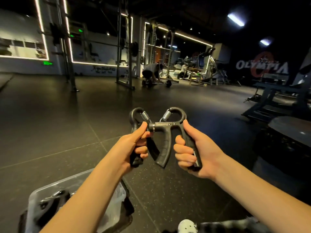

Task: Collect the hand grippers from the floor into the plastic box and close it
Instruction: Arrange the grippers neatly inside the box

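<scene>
Black hand gripper (132,115), sprung, held up above the floor (67,123), left hand (134,147) curled round one handle. Second hand gripper (165,140) just beside it, right hand (196,152) clamped round its outer handle. Translucent plastic box (116,197) on the floor, near left, under the left forearm, dark grippers showing inside. Dark block (289,130) near right, weight bench (277,91) beyond. Open floor ahead and left. Person at barbell (151,71), far off.

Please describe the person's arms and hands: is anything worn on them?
The left hand and the right hand are bare: no gloves, no ring on the visible fingers. The left forearm and right forearm are bare to the picture's edge: no sleeve, watch or wristband shows.
</scene>
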